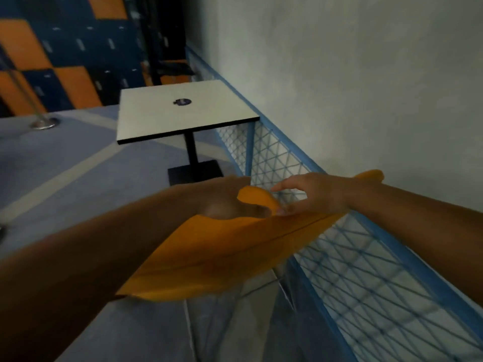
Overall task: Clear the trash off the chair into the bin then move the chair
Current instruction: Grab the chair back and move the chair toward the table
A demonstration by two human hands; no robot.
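Note:
I hold an orange plastic chair [224, 252] tilted in front of me, its thin metal legs [235, 312] showing blurred underneath. My left hand [227, 202] is closed on the shell's upper rim beside a curved cutout. My right hand [313, 194] lies on the same rim from the right. Its lower fingers curl onto the edge and its index finger is lifted. No trash shows on the chair, and no bin is in view.
A white square table [162, 126] on a black pedestal stands just ahead, with a small dark object [182, 102] on top. A blue mesh railing [366, 270] runs along the wall on the right. At far left are a stanchion base [44, 123] and orange-and-blue lockers [65, 48].

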